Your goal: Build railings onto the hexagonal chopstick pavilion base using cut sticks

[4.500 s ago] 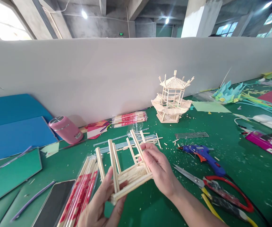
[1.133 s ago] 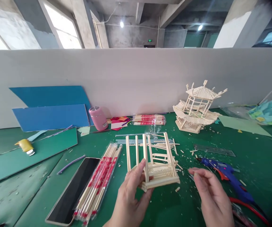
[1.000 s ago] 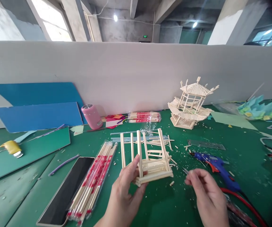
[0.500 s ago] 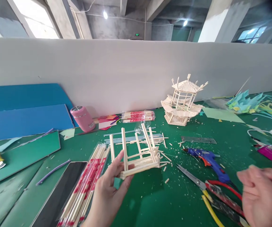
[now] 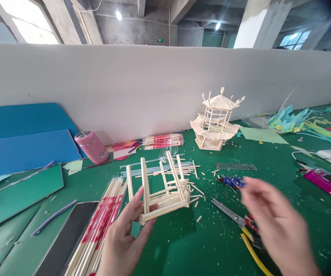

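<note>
within the left grip sits one corner of the stick frame.

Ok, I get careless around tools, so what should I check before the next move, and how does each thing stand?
1. Stick frame held in the left hand: ok.
2. Right hand firmly on the glue gun: cannot tell; the hand is blurred and hides the handle.
3. Glue gun's tip apart from the frame: ok.
4. Glue gun hot: cannot tell.
5. Scissors fully in sight: not ok; the right hand covers part of them.
6. Green table free of offcuts: not ok, bits lie scattered.
</note>
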Tool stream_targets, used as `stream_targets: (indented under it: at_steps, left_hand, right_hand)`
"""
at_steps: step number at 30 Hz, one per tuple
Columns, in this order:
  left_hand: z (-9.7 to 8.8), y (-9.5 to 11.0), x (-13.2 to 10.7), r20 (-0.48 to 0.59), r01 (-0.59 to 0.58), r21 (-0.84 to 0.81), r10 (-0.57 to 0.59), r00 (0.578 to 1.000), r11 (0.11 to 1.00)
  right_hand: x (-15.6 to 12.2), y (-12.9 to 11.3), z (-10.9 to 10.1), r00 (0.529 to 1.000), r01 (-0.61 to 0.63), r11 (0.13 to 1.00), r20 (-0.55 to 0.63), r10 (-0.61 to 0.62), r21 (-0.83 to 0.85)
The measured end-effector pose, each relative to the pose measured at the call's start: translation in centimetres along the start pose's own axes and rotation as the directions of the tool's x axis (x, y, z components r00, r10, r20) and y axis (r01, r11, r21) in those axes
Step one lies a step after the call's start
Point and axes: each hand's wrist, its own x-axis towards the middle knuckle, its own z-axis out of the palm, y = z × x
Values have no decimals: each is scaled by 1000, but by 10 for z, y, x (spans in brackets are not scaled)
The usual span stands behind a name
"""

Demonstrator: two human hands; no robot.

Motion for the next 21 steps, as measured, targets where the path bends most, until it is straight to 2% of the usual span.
stream_targets:
  at_steps: [1, 3, 5, 10, 15, 18, 21]
  left_hand:
    - [0, -1, 0, -2, -5, 9, 5, 1000, 1000]
    - [1, -2, 0, -2, -15, 26, 15, 1000, 1000]
    - [0, -4, -1, 4, -37, 35, 36, 999, 999]
    - [-1, -8, -6, -3, -66, 42, 66, 998, 997]
    - [0, -5, -7, -11, -15, 20, 15, 1000, 1000]
    - [0, -4, -8, 19, -20, 27, 19, 1000, 999]
    - [0, -6, -8, 42, -27, 52, 25, 999, 998]
  right_hand:
    - [-1, -6, 15, 987, 55, 998, 148, -53, -6]
    - [0, -13, 40, 926, 79, 996, 372, -58, -43]
    - [2, -15, 55, 875, 40, 998, 483, -11, -50]
    - [5, -17, 68, 818, -63, 997, 575, 29, 40]
    - [4, -21, 75, 739, -207, 964, 672, 42, 167]
    - [3, -19, 80, 743, -286, 926, 667, 52, 247]
    - [3, -15, 80, 789, -357, 872, 607, 89, 335]
